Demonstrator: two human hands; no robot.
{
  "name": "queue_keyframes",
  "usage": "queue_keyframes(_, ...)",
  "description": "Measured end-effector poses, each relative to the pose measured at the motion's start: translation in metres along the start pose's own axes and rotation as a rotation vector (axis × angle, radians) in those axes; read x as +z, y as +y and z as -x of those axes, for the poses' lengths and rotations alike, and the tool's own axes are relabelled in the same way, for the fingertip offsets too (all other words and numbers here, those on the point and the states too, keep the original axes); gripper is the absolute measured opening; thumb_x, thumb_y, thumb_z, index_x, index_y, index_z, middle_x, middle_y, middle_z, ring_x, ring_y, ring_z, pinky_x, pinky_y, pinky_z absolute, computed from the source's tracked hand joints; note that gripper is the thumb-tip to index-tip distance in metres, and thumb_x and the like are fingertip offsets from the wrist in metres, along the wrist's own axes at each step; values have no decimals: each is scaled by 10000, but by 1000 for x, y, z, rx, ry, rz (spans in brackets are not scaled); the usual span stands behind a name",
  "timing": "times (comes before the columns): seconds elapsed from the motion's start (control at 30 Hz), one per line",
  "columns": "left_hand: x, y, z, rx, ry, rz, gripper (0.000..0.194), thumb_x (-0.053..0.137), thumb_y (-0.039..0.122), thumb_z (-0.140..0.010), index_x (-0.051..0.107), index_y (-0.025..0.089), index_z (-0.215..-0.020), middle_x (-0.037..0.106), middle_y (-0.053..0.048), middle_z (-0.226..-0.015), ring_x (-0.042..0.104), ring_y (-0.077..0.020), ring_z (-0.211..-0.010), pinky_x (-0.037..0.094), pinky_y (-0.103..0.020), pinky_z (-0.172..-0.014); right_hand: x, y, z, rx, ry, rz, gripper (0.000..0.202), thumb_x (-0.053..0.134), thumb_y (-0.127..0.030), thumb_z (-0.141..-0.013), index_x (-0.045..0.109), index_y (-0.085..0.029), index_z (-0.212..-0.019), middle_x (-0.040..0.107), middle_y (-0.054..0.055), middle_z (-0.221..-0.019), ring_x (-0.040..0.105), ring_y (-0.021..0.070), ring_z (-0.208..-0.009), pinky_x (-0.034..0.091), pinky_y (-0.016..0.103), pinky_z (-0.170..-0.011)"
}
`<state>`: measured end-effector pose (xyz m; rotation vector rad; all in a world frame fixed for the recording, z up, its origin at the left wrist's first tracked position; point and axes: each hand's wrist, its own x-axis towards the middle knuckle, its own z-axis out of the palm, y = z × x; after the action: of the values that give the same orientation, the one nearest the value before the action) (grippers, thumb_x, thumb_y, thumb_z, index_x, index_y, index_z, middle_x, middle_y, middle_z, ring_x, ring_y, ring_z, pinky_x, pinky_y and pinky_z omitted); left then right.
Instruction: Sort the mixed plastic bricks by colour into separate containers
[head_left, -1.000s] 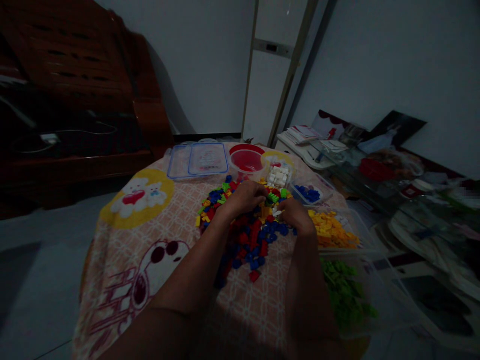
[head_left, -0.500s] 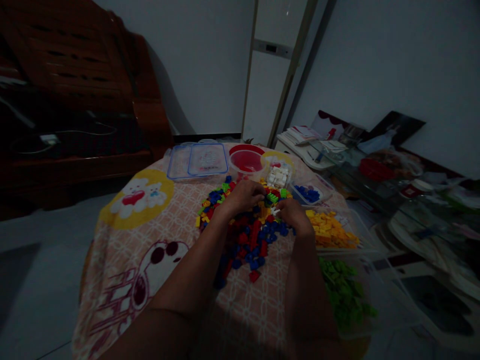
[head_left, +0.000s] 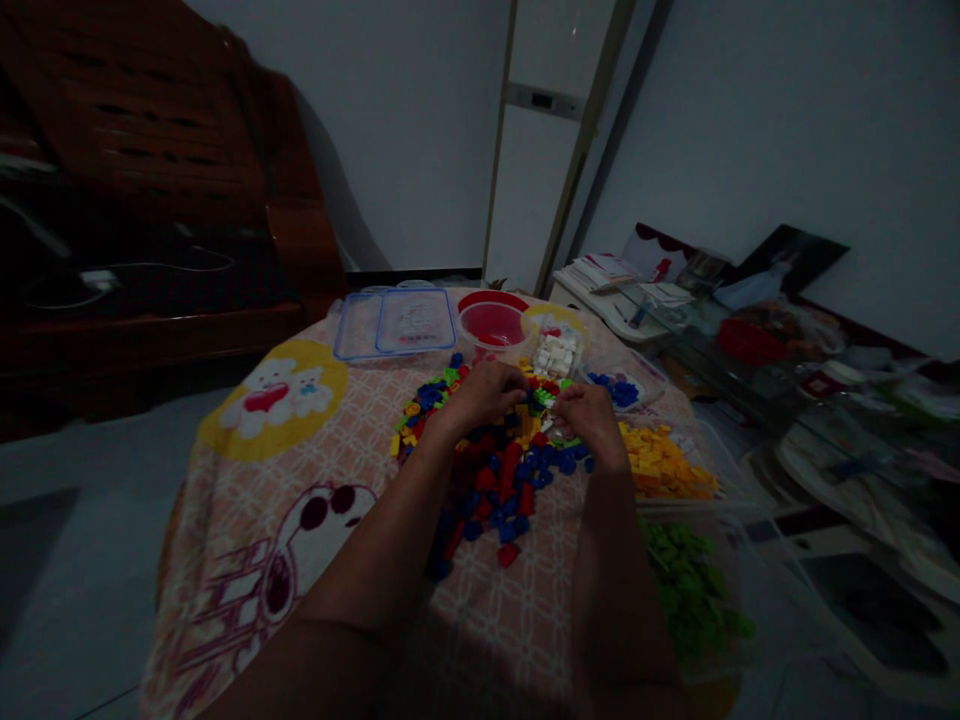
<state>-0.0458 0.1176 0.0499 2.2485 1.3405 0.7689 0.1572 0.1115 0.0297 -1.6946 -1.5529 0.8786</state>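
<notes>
A loose pile of small building bricks (head_left: 510,470) in red, blue, yellow and green lies on the patterned tablecloth (head_left: 495,630). Over the far part of the pile is my left hand (head_left: 491,390), its fingers curled; whatever they hold is hidden. My right hand (head_left: 589,415) is at the pile's right side with thumb and fingers pinched together, near some white and green pieces. What sits in that pinch is too small to make out. White bricks (head_left: 557,354) fill a small clear container just beyond my hands.
Behind the pile are a blue-rimmed clear lid (head_left: 394,322) and a red bowl (head_left: 493,322). Clear boxes on the right hold blue bricks (head_left: 615,389), yellow bricks (head_left: 664,460) and green bricks (head_left: 690,590). A cluttered glass table (head_left: 697,350) stands beyond them.
My right hand has risen slightly away from the pile, uncovering white and green pieces beneath it. My left hand has hardly moved.
</notes>
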Motion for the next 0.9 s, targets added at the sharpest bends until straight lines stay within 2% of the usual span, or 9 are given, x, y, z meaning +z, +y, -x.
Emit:
queue_keyframes(0.1,1,-3,0,6,8,14,173,651,169,-836,782,145,-947,782,-70,-891,691,-170,-770,496,-271,-747,2,0,0,13,6,-158,92,627,-158,-694,672,-145,-774,644,-20,-535,608,136,-450,486,200,-441)
queue_keyframes(0.2,2,-5,0,5,6,25,182,642,169,-833,781,153,-949,778,-62,-878,691,-172,-763,499,-273,-739,1,0,1,70,-98,-141,30,637,-130,-687,665,-136,-695,620,-12,-484,607,137,-423,496,196,-428)
queue_keyframes(0.27,2,-6,0,5,6,23,193,634,164,-829,780,152,-954,776,-62,-882,691,-174,-769,501,-276,-745,2,1,-2,94,-85,-154,43,644,-142,-703,682,-122,-710,648,15,-515,647,154,-464,545,219,-475)
queue_keyframes(0.37,1,-7,0,8,15,14,190,626,162,-827,778,152,-942,772,-62,-867,683,-170,-758,498,-278,-747,7,0,-13,15,184,-303,325,620,-157,-725,717,-86,-1027,772,99,-846,753,193,-724,620,266,-656)
queue_keyframes(0.43,1,-7,0,13,19,15,185,625,161,-826,776,155,-932,772,-63,-861,679,-166,-753,493,-272,-736,11,-1,-20,-85,325,-399,569,581,-149,-728,624,-84,-1292,736,167,-1180,752,217,-988,622,289,-787)
queue_keyframes(0.5,0,-6,0,13,18,14,182,626,164,-827,776,156,-930,773,-64,-864,679,-166,-755,489,-266,-725,11,0,-25,-138,368,-438,690,552,-137,-722,535,-77,-1408,655,208,-1342,708,229,-1133,607,307,-863)
queue_keyframes(0.7,1,-1,0,-9,-2,-16,183,648,175,-837,782,138,-957,781,-83,-918,696,-188,-806,488,-277,-750,-6,4,-19,-97,477,-336,509,523,-187,-766,661,-60,-1239,762,169,-1072,755,223,-925,618,302,-779)
queue_keyframes(0.8,1,-1,0,-2,2,-16,181,652,171,-840,782,137,-962,781,-83,-924,699,-187,-816,488,-276,-759,-17,4,-9,-46,355,-134,381,530,-245,-792,741,-87,-1066,771,109,-838,733,210,-677,589,286,-615)
queue_keyframes(0.9,1,-2,-1,1,7,-19,176,648,166,-839,779,147,-955,778,-70,-888,690,-175,-779,487,-273,-745,-22,4,0,-34,156,178,264,536,-221,-795,775,-125,-852,740,91,-692,713,207,-629,558,271,-626)
